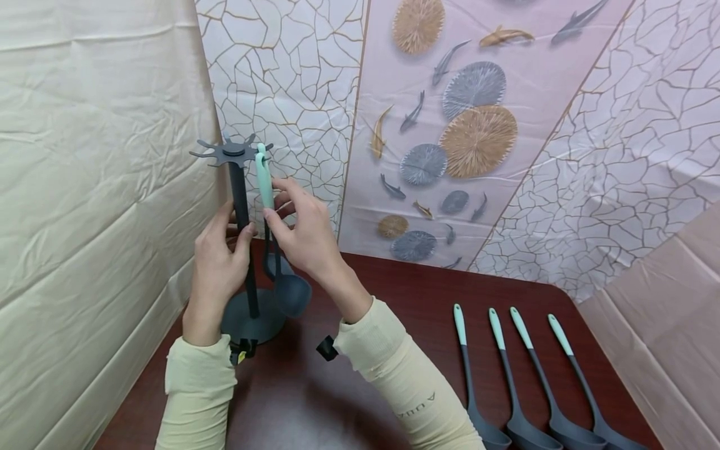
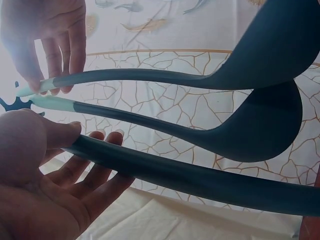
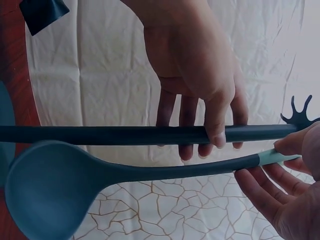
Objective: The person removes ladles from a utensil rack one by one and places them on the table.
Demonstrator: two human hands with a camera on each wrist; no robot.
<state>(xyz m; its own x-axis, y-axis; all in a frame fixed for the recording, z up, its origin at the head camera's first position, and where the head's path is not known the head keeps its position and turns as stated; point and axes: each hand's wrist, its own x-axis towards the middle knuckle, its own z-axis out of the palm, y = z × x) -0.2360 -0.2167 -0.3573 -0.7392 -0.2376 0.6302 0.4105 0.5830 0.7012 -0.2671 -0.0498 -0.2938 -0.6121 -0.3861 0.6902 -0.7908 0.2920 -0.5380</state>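
A dark grey utensil stand (image 1: 239,194) rises from a round base, with a ring of hooks at its top. My left hand (image 1: 216,259) grips its pole, fingers behind and thumb in front. A ladle (image 1: 294,295) with a mint-green handle hangs bowl down at the stand's right side. My right hand (image 1: 306,231) pinches that handle, its tip up by a hook; whether it sits on the hook I cannot tell. Just behind is a second ladle (image 2: 250,130), its handle end also by the hooks in the left wrist view.
Several more ladles (image 1: 512,381) with mint-green handles lie side by side at the right of the dark red table (image 1: 394,294). Cream cloth (image 1: 101,187) hangs close on the left, and a patterned cloth (image 1: 287,81) stands behind the stand.
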